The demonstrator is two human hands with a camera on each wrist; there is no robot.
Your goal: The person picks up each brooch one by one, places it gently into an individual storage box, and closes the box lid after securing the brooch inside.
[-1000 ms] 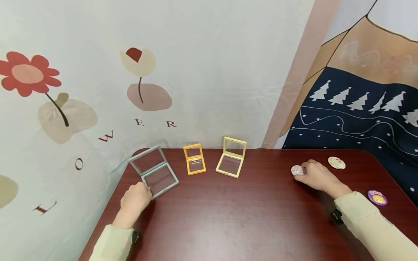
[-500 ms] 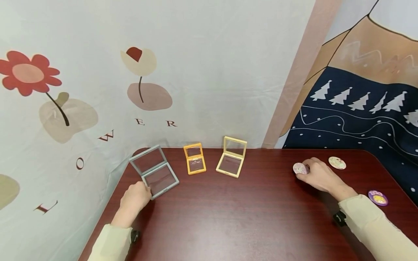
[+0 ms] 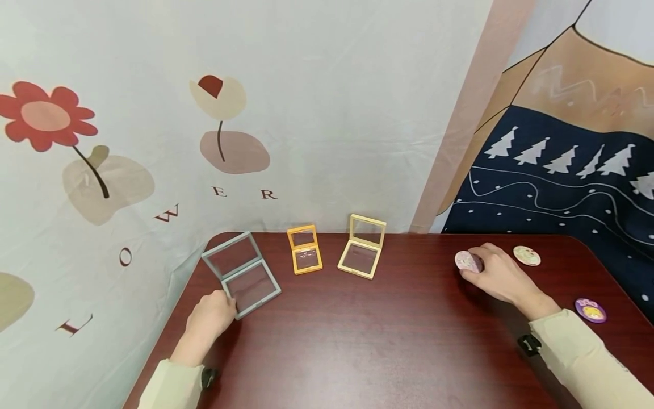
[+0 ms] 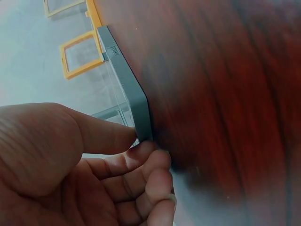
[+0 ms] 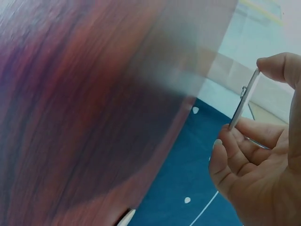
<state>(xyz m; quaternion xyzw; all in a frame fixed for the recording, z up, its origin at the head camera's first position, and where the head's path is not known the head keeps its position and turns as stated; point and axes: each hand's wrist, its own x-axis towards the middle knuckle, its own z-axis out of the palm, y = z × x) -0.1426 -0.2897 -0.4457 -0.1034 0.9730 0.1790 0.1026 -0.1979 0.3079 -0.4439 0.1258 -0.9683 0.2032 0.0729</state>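
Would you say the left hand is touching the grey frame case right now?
Touching. The left wrist view shows the left hand pinching the near corner of the grey case between thumb and fingertips.

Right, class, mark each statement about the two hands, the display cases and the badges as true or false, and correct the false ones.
1. The left hand pinches a corner of the grey case. True.
2. The right hand holds a pink badge by its edge. True.
3. All three cases are closed. False: the grey case, orange case and cream case stand open.
4. The purple badge lies inside the cream case. False: it lies on the table near the right sleeve.
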